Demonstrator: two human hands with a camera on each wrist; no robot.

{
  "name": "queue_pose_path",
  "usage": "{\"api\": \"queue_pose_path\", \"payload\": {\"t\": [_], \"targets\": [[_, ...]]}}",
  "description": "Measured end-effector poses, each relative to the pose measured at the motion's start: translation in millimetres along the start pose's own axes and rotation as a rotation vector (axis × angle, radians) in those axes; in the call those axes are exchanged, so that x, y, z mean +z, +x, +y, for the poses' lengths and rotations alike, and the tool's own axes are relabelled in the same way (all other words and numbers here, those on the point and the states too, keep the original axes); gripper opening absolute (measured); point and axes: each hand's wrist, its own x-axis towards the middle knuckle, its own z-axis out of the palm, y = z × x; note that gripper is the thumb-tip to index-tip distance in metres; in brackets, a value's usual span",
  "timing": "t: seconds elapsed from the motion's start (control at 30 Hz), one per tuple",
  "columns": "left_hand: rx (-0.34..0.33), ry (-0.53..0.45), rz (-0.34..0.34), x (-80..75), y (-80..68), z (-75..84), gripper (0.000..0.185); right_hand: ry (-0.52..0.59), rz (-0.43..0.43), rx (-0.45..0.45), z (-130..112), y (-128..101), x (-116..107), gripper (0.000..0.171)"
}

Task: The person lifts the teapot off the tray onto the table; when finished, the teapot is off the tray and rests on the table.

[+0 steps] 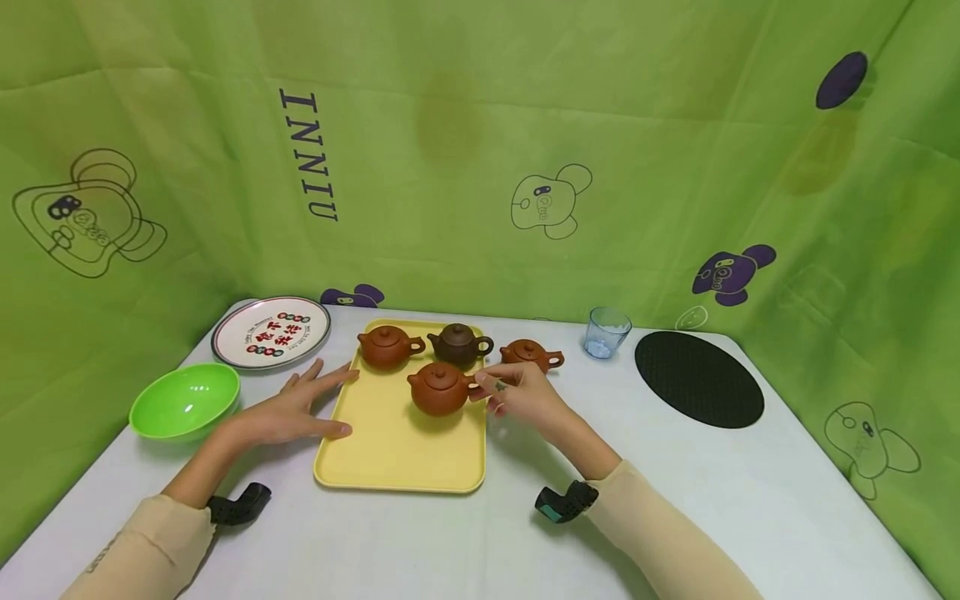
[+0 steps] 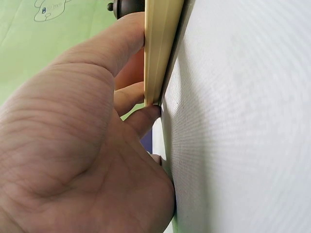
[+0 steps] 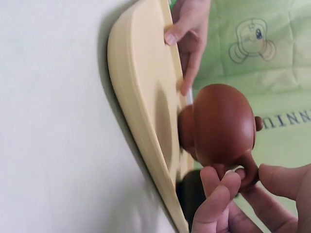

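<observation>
The right hand (image 1: 525, 396) pinches the handle of the front teapot (image 1: 440, 388), which stands on the yellow tray (image 1: 397, 458) near its right edge. In the right wrist view the fingers (image 3: 221, 194) curl round the handle loop, with the round body of the pot beyond them. The pot lies just left of that hand, spout to the left and handle to the right, so its long axis runs across the worktop (image 1: 675, 500) and the right hand is by far the nearer one.

The left hand (image 1: 292, 408) lies flat with straight fingers against the tray's left rim, thumb along the edge; the left wrist view shows the fingers (image 2: 131, 97) pressed to the rim, holding nothing.

Two more teapots stand at the back of the tray, a reddish one (image 1: 388, 346) and a dark brown one (image 1: 459, 343); a smaller pot (image 1: 531, 353) sits just off the tray to the right.

The green backdrop (image 1: 450, 125) reads "INNIU" in dark letters. The round plate (image 1: 272, 332) at back left bears red characters too small to read
</observation>
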Motion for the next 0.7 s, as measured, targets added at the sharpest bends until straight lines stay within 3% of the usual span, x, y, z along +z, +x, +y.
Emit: {"api": "queue_pose_path", "payload": {"t": [0.37, 0.7], "targets": [[-0.005, 0.005, 0.001, -0.7, 0.1, -3.2, 0.094, -0.028, 0.046, 0.028, 10.4, -12.5, -50.5, 0.037], [-0.018, -0.006, -0.01, -1.6, -0.5, 1.0, 0.094, -0.057, 0.072, 0.054, 23.5, -27.3, -81.7, 0.037]]}}
